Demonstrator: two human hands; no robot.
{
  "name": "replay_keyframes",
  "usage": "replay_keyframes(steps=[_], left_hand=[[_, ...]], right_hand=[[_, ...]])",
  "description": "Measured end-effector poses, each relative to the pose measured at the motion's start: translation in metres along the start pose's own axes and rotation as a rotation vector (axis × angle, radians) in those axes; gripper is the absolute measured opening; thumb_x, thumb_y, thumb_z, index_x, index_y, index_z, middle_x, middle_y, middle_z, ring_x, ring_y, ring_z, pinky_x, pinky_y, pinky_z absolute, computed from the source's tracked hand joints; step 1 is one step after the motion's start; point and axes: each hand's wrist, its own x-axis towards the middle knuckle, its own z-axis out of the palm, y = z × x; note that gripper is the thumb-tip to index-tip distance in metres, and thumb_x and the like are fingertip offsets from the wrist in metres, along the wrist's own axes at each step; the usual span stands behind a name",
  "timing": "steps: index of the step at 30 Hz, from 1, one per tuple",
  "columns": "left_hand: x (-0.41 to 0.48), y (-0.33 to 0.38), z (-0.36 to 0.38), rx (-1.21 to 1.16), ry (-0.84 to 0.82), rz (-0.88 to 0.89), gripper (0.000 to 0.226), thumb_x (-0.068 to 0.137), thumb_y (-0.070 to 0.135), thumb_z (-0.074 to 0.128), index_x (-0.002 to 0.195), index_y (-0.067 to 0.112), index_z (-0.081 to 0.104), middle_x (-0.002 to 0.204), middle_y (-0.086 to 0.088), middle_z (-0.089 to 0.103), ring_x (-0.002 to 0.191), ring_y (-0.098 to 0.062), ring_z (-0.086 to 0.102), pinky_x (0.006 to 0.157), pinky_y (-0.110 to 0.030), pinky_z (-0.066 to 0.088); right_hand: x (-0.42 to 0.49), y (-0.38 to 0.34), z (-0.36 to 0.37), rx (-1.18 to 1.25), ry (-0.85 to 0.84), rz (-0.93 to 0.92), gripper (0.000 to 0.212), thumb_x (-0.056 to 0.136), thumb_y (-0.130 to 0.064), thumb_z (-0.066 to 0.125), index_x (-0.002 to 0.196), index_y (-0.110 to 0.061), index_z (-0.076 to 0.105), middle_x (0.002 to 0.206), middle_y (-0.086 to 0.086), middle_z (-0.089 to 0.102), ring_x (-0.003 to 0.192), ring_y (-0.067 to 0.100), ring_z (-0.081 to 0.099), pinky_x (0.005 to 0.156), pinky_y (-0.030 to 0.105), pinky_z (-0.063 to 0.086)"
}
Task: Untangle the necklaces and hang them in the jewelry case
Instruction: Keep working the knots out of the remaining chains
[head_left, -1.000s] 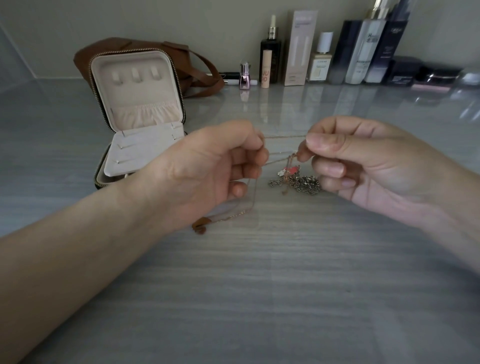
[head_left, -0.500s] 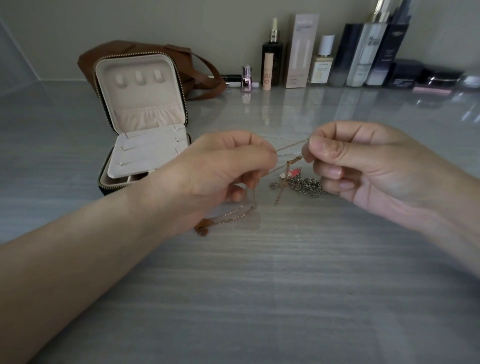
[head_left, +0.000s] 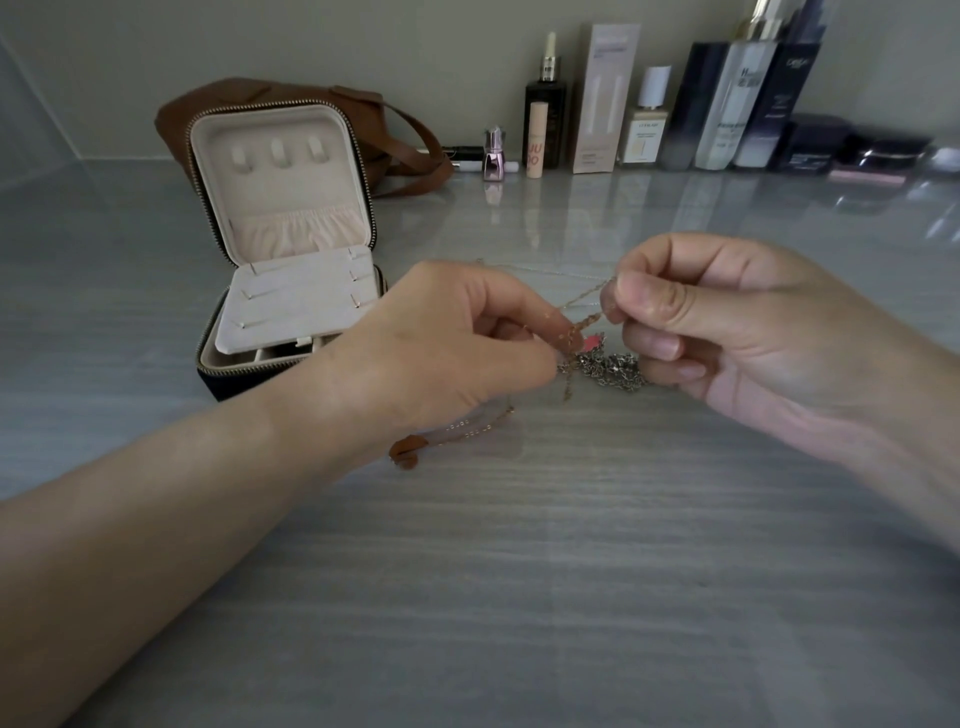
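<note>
A: Hands?
B: Left hand (head_left: 457, 343) curled, fingertips pinching the thin gold chain (head_left: 584, 325). Right hand (head_left: 727, 332) nips the same chain between thumb and forefinger, above the table (head_left: 519, 571).
A: Other necklaces?
B: Silver chain (head_left: 613, 366) heaped on the table by the right hand's fingers, pink charm (head_left: 592, 343) touching it. Brown pendant (head_left: 405, 452) lies under the left wrist.
A: Jewelry case (head_left: 291, 249)?
B: Open, lid upright, left of both hands, apart from the chains.
</note>
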Motion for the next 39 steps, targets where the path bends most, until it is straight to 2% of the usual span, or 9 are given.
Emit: replay_keyframes(steps=[3,8,14,20,24,29,32,35,39], left_hand=[[-0.0001,-0.0004,0.0002,0.035,0.001,0.042,0.015,0.073,0.010,0.068,0.074,0.025,0.074,0.051,0.007,0.046,0.051,-0.008,0.041,0.051,-0.019,0.036],[0.0010,-0.0026,-0.0001,0.035,0.017,0.051,0.007,0.070,0.016,0.073,0.070,0.023,0.073,0.052,0.006,0.048,0.052,-0.008,0.042,0.051,-0.019,0.036],[0.0013,-0.0029,-0.0025,0.075,0.067,0.087,0.013,0.071,0.010,0.074,0.066,0.022,0.072,0.055,0.006,0.056,0.051,-0.003,0.047,0.050,-0.015,0.040],[0.0008,-0.0028,-0.0051,0.120,0.078,0.128,0.023,0.072,0.006,0.070,0.076,0.026,0.059,0.053,0.008,0.053,0.047,-0.007,0.044,0.049,-0.018,0.039],[-0.0006,-0.0017,-0.0052,0.148,0.100,0.194,0.022,0.065,0.011,0.066,0.072,0.027,0.053,0.058,0.009,0.052,0.051,-0.006,0.044,0.050,-0.018,0.039],[-0.0033,0.0025,-0.0050,0.166,0.161,0.276,0.026,0.066,0.017,0.065,0.081,0.032,0.050,0.069,0.008,0.050,0.054,-0.005,0.046,0.048,-0.014,0.035],[-0.0058,0.0048,-0.0048,0.223,0.171,0.328,0.021,0.069,0.017,0.063,0.081,0.032,0.054,0.069,0.010,0.048,0.056,-0.003,0.045,0.050,-0.009,0.033],[-0.0075,0.0036,-0.0019,0.370,0.204,0.329,0.009,0.069,0.027,0.062,0.072,0.035,0.064,0.067,0.015,0.049,0.062,0.000,0.047,0.055,-0.006,0.034],[-0.0073,-0.0006,0.0011,0.451,0.287,0.324,0.014,0.071,0.033,0.060,0.079,0.036,0.071,0.076,0.017,0.055,0.076,-0.002,0.053,0.063,-0.010,0.036]], right_hand=[[-0.0002,0.0005,0.0009,-0.005,-0.009,-0.004,0.009,0.054,-0.023,0.071,0.059,-0.018,0.065,0.066,0.001,0.058,0.046,0.005,0.041,0.039,0.014,0.030],[0.0002,0.0008,0.0003,-0.022,-0.015,-0.008,0.007,0.055,-0.023,0.070,0.058,-0.019,0.066,0.065,0.000,0.058,0.046,0.005,0.042,0.040,0.014,0.030],[0.0008,0.0014,-0.0004,-0.040,-0.002,-0.010,0.009,0.054,-0.025,0.071,0.058,-0.019,0.066,0.064,-0.001,0.058,0.046,0.005,0.041,0.040,0.015,0.029],[0.0004,0.0011,-0.0002,-0.050,0.033,-0.014,0.006,0.057,-0.022,0.068,0.059,-0.018,0.065,0.063,-0.001,0.057,0.045,0.005,0.041,0.040,0.015,0.028],[0.0002,-0.0003,-0.0001,-0.039,0.039,-0.021,0.008,0.056,-0.025,0.069,0.059,-0.019,0.065,0.064,-0.001,0.056,0.046,0.005,0.041,0.040,0.015,0.029],[0.0010,-0.0010,-0.0009,0.012,0.084,-0.042,0.009,0.056,-0.025,0.068,0.059,-0.018,0.063,0.064,-0.001,0.056,0.045,0.006,0.040,0.040,0.015,0.026],[0.0016,-0.0015,-0.0016,0.024,0.100,-0.042,0.008,0.058,-0.024,0.067,0.059,-0.018,0.063,0.065,0.000,0.056,0.045,0.006,0.040,0.041,0.016,0.026],[0.0012,-0.0021,-0.0009,0.030,0.103,-0.050,0.006,0.061,-0.022,0.065,0.059,-0.018,0.061,0.065,0.000,0.055,0.045,0.006,0.040,0.042,0.017,0.025],[0.0001,-0.0023,0.0002,0.014,0.096,-0.057,0.008,0.064,-0.021,0.063,0.064,-0.016,0.058,0.064,0.000,0.054,0.045,0.006,0.039,0.042,0.017,0.024]])
